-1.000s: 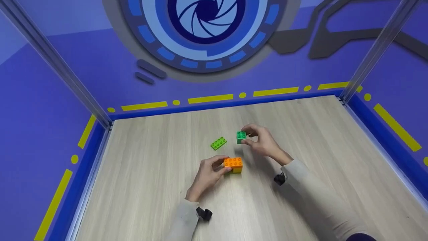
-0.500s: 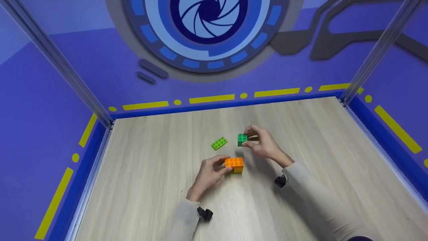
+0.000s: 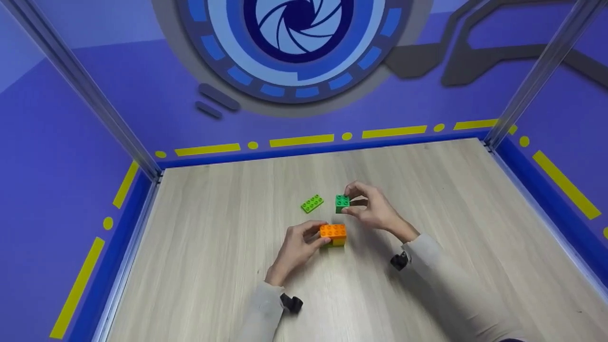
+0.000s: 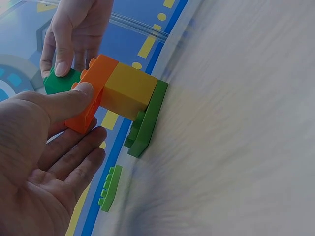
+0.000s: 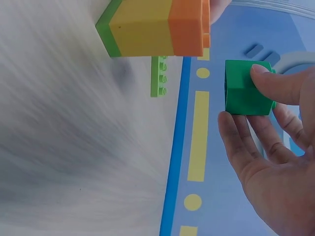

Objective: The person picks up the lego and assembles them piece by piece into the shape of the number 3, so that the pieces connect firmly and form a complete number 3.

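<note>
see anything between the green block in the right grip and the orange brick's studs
Nothing visible stands between the green block and the studs of the orange brick. The left grip holds that brick's sides; the lime plate lies off left.

green brick (image 5: pixel 241 93), orange brick (image 3: pixel 333 231): smooth plastic | tabletop (image 3: pixel 213 228): wood-grained | sleeves (image 3: pixel 451 280): matt cloth

Right grip (image 3: pixel 375 209) pinches a green brick (image 3: pixel 342 204) (left grip (image 3: pixel 295 246), an orange-topped stack (image 3: pixel 334 232))

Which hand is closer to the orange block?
Left: the left hand pinches the orange block at its left end. The right hand is beyond it and to its right, pinching the dark green block.
</note>
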A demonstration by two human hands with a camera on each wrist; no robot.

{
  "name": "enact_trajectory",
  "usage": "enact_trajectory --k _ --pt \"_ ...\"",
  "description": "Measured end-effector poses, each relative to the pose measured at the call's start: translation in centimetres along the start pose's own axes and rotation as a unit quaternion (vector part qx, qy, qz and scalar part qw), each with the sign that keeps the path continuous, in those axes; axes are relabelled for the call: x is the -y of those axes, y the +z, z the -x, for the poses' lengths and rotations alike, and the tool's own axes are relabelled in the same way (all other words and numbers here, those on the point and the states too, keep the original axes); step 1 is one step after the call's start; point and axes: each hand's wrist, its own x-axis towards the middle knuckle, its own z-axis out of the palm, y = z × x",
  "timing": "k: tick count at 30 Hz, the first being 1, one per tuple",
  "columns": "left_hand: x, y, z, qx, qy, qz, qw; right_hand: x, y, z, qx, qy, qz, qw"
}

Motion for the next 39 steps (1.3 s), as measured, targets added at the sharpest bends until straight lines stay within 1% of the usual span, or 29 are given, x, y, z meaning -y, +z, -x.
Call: enact_trajectory --k 8,18,29,33,39 --pt "-0.1 0.0 0.0 -0.002 0.001 0.002 1.0 0.4 0.1 0.5 0.006 -0.002 -0.007 1.0" --pt "-0.1 0.0 0.0 -0.003 0.0 -0.001 1.0 0.5 0.3 1.1 0.022 -0.025 -0.004 0.999" --pt "0.1 0.0 0.0 0.001 0.006 -0.001 1.0 0.9 0.7 1.7 0.03 -0.021 -0.006 0.999" --pt "0.1 0.0 0.0 0.001 0.01 0.007 0.9999 0.9 0.8 1.9 0.032 -0.025 -0.004 0.999" --pt "0.1 0.0 -0.1 0.002 0.005 0.009 0.9999 0.5 1.0 2.1 0.035 -0.034 -0.007 0.999"
